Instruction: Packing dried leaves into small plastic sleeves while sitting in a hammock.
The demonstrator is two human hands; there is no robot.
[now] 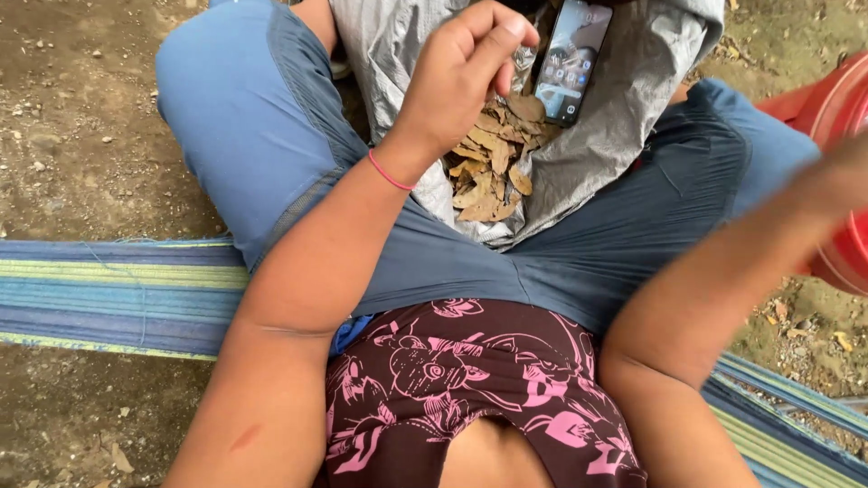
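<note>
My left hand (461,68), grip pinched, contents unseen; right hand (845,176) blurred. Dry leaves (493,163) and phone (571,59) could slide off grey sheet (624,99).

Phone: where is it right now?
Head view, top centre: the phone lies screen-up on the grey sheet in the lap, just right of the left hand, above the dry leaves.

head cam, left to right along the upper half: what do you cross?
Bare dirt ground → blue-clad knee → left hand over the dry brown leaves → phone lying on grey sheet → red bucket, with the blurred right hand before it.
</note>
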